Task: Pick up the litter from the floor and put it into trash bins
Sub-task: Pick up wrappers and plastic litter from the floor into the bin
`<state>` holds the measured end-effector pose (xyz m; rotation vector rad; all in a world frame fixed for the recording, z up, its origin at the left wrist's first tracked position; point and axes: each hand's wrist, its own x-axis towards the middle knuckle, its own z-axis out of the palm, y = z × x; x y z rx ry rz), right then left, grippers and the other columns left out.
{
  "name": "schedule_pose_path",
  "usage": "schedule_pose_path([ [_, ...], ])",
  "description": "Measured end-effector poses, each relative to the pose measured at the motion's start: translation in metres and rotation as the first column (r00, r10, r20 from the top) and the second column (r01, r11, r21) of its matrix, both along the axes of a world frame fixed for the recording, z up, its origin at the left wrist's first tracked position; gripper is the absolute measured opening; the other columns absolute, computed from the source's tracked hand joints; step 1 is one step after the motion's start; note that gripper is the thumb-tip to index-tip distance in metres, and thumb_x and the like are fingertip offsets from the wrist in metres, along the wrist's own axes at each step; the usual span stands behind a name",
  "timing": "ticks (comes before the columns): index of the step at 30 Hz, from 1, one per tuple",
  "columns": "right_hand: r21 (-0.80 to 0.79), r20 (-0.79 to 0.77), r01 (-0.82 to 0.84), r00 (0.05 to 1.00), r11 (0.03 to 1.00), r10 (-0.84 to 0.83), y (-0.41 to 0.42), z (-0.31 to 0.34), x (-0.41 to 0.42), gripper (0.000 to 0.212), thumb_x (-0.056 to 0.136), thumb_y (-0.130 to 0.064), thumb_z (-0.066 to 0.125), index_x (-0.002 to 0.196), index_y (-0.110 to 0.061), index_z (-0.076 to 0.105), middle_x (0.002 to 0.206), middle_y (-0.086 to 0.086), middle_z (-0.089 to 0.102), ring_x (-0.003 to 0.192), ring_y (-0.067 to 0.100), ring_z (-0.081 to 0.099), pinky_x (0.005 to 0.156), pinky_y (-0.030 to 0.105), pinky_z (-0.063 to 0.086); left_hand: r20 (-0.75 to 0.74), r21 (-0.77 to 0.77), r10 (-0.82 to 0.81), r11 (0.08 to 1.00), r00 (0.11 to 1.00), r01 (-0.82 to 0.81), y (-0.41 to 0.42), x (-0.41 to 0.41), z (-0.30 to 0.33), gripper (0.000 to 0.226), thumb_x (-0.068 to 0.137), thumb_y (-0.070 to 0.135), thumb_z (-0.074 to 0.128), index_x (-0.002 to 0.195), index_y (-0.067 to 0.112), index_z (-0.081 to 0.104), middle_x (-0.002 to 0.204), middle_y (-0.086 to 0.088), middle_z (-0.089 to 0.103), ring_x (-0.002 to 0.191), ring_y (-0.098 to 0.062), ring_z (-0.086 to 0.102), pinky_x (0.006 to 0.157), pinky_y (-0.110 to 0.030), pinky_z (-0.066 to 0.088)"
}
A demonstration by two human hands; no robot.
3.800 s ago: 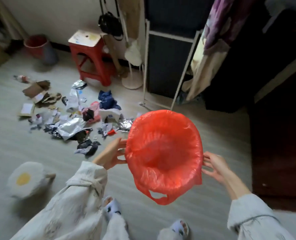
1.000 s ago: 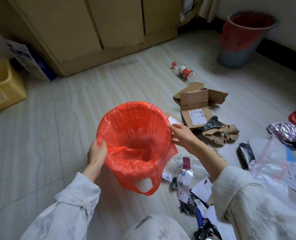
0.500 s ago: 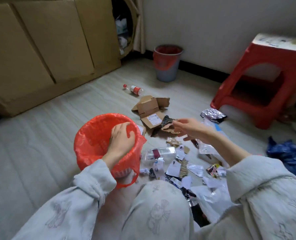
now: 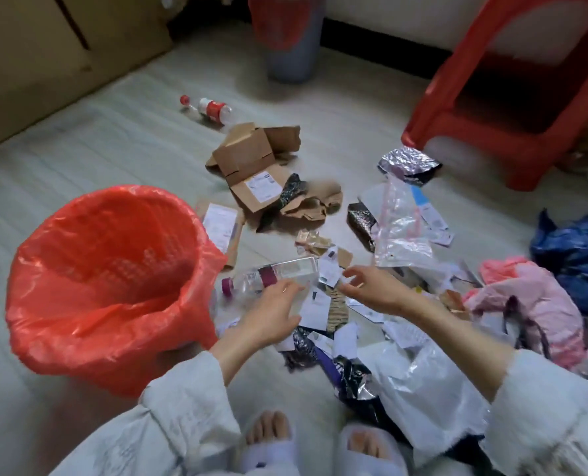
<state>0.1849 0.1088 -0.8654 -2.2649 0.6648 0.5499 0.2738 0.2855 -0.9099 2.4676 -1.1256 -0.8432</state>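
Note:
A small bin lined with a red plastic bag [image 4: 90,283] stands on the floor at the left, with nothing visible inside. Litter spreads to its right: a clear plastic bottle with a purple cap [image 4: 272,274], torn cardboard boxes [image 4: 251,166], paper scraps [image 4: 314,305], a clear plastic bag [image 4: 400,228] and a white plastic bag [image 4: 429,383]. My left hand [image 4: 272,314] hovers open just over the near side of the clear bottle. My right hand [image 4: 371,286] is open above the paper scraps, fingers spread, holding nothing.
A second bin with a red liner [image 4: 287,36] stands by the far wall, a red-labelled bottle [image 4: 210,108] lying before it. A red plastic stool [image 4: 512,97] is at the right. Pink [image 4: 533,297] and blue [image 4: 574,255] bags lie far right. My slippered feet [image 4: 320,444] are below.
My left hand has let go of the red-lined bin, which now stands on the floor, and moved right to the clear bottle. My right hand has come down over the paper scraps.

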Motion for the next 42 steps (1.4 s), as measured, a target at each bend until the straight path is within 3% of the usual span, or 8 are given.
schedule_pose_path([
  [6,-0.225,-0.037,-0.125,0.992,0.966,0.120,0.004,-0.122,0.014,0.063,0.090,-0.036,0.055,0.143,-0.014,0.028,0.146,0.012,0.032,0.134,0.030,0.030,0.105,0.041,0.037,0.131,0.214,0.001,0.976,0.991,-0.029,0.009,0.007,-0.091,0.081,0.084,0.026,0.061,0.147,0.017,0.011,0.155,-0.008,0.006,0.144,-0.026,0.008,0.115,-0.044,0.019],
  [11,-0.311,-0.102,-0.334,0.943,0.890,0.318,0.014,-0.173,0.008,0.078,0.084,-0.048,0.060,0.146,-0.018,0.022,0.156,0.012,0.009,0.145,0.032,0.005,0.112,0.048,0.027,0.309,0.174,-0.074,0.985,0.948,0.020,0.009,0.006,-0.131,0.098,0.052,0.020,0.085,0.137,0.010,0.040,0.129,-0.008,0.053,0.114,-0.028,0.054,0.097,-0.047,0.043],
  [16,-0.423,-0.079,-0.349,0.934,0.837,0.350,0.020,-0.188,0.007,0.059,0.050,-0.016,0.082,0.104,-0.007,0.060,0.113,0.023,0.057,0.099,0.041,0.056,0.058,0.040,0.053,0.347,0.014,-0.016,1.000,0.938,0.012,0.006,0.012,-0.130,0.072,0.060,-0.002,0.072,0.128,0.013,0.051,0.114,-0.002,0.064,0.102,-0.022,0.062,0.084,-0.040,0.046],
  [20,-0.446,0.003,-0.329,0.930,0.833,0.368,0.020,-0.187,0.001,0.060,0.051,-0.010,0.078,0.108,-0.010,0.057,0.113,0.020,0.060,0.096,0.039,0.058,0.055,0.039,0.052,0.376,-0.100,0.055,0.995,0.925,-0.019,0.009,0.011,-0.122,0.042,0.077,0.012,0.039,0.112,0.011,0.060,0.099,-0.003,0.069,0.088,-0.023,0.066,0.078,-0.032,0.038],
  [22,-0.430,0.056,-0.303,0.931,0.850,0.360,0.015,-0.180,-0.003,0.059,0.058,-0.016,0.081,0.112,-0.011,0.059,0.114,0.018,0.063,0.095,0.037,0.062,0.058,0.040,0.056,0.374,-0.123,0.075,0.992,0.924,-0.031,0.009,0.010,-0.122,0.033,0.076,0.007,0.046,0.104,0.012,0.063,0.092,-0.003,0.071,0.081,-0.022,0.067,0.073,-0.032,0.045],
  [29,-0.452,0.161,-0.137,0.960,0.882,0.231,0.001,-0.154,-0.016,0.061,0.054,0.007,0.073,0.112,-0.008,0.063,0.099,0.012,0.069,0.080,0.033,0.065,0.048,0.034,0.051,0.390,-0.167,0.107,0.985,0.915,-0.044,0.005,0.000,-0.113,0.056,0.052,-0.017,0.072,0.100,0.011,0.067,0.087,-0.004,0.072,0.078,-0.023,0.069,0.068,-0.037,0.051],
  [35,-0.325,0.282,0.103,0.959,0.940,-0.008,-0.013,-0.121,-0.024,0.050,0.084,0.000,0.050,0.132,-0.016,0.050,0.124,0.008,0.059,0.111,0.031,0.053,0.077,0.039,0.046,0.385,-0.261,0.169,0.963,0.907,-0.068,-0.002,-0.005,-0.084,0.054,0.058,-0.018,0.066,0.103,0.012,0.066,0.091,-0.002,0.072,0.083,-0.021,0.068,0.072,-0.035,0.049],
  [42,-0.042,0.549,0.381,0.782,0.924,-0.297,-0.010,-0.023,-0.010,0.035,0.090,-0.004,0.049,0.121,-0.018,0.058,0.105,0.009,0.067,0.091,0.030,0.060,0.065,0.032,0.040,0.526,-0.460,0.287,0.888,0.801,-0.016,-0.011,0.000,0.011,0.053,0.062,-0.016,0.065,0.108,0.012,0.063,0.096,-0.002,0.070,0.088,-0.020,0.066,0.078,-0.035,0.046],
])
